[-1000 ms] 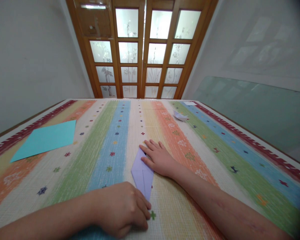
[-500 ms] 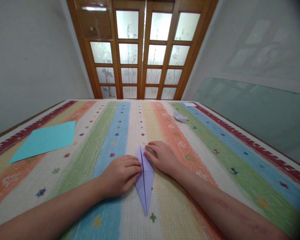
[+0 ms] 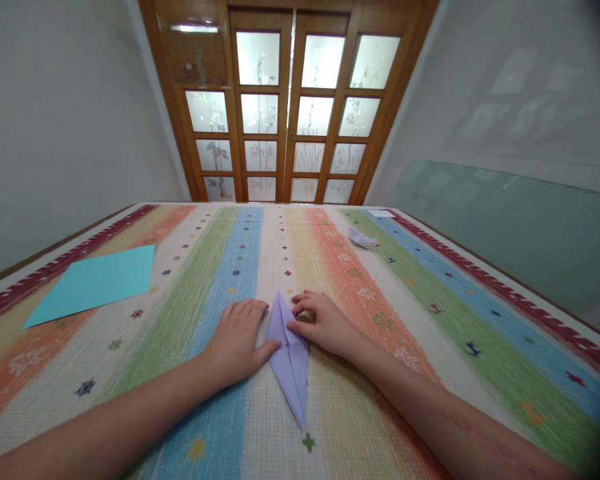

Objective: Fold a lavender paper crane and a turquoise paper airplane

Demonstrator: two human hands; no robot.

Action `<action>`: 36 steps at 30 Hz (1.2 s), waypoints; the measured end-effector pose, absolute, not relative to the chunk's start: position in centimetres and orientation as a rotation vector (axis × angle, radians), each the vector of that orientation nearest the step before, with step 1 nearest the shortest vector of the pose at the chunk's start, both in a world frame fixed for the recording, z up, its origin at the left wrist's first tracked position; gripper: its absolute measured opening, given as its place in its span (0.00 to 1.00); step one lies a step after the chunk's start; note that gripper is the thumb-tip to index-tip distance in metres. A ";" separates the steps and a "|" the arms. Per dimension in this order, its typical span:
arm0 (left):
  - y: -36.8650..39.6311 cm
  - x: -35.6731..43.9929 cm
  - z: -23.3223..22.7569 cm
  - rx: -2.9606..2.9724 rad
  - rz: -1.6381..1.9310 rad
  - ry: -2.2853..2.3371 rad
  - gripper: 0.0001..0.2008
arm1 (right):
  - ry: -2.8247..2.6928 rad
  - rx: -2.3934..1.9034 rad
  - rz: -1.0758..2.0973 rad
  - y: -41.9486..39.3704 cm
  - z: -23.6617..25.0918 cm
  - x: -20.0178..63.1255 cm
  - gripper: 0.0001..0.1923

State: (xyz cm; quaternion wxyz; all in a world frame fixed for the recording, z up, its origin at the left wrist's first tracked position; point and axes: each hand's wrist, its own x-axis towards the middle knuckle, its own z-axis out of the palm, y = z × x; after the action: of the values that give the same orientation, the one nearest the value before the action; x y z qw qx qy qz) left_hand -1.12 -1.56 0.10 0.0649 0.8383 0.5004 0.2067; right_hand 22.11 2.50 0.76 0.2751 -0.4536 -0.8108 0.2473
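A home room: wooden glazed doors (image 3: 285,107), striped play mat (image 3: 430,280)

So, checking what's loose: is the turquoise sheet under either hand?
No, the turquoise sheet lies far left, apart from both hands on the lilac folded paper.

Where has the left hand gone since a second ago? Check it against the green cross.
Yes. The left hand has moved away from the green cross, up the blue stripe, and now lies flat beside the lilac paper.

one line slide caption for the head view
Both hands, left and right, press a folded lilac paper flat on a striped mat.
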 end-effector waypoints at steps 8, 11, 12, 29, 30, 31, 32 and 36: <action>-0.7 -1.3 0.4 2.126 0.840 1.408 0.26 | -1.597 -0.875 1.338 2.9 0.4 22.0 0.08; -0.3 -1.3 0.1 1.802 0.914 1.188 0.28 | -1.511 -0.804 1.413 2.8 0.6 22.0 0.08; -0.2 -1.3 -0.1 1.709 0.950 1.125 0.28 | -1.503 -0.793 1.405 2.8 0.7 22.0 0.07; 0.2 -0.8 0.6 0.982 0.932 0.790 0.35 | -1.693 -0.891 0.978 0.9 1.7 21.0 0.17; 0.2 -0.7 0.6 0.989 0.950 0.797 0.31 | -1.614 -0.909 1.070 1.1 1.4 20.8 0.25; 0.1 -0.5 0.5 1.002 0.968 0.806 0.27 | -1.540 -0.926 1.193 1.2 1.2 20.7 0.31; 0.1 -0.4 0.5 1.024 0.982 0.819 0.24 | -1.481 -0.942 1.315 1.4 1.0 20.5 0.34; 0.0 -0.1 0.6 1.140 1.002 0.908 0.17 | -1.407 -1.012 1.565 1.7 0.7 20.3 0.20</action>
State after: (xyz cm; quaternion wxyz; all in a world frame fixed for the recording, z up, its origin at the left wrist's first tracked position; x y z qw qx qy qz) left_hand -0.08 0.00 0.63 0.6339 0.4984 0.3971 0.4383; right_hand 20.28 1.70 0.74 0.3922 -0.3987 -0.5543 0.6164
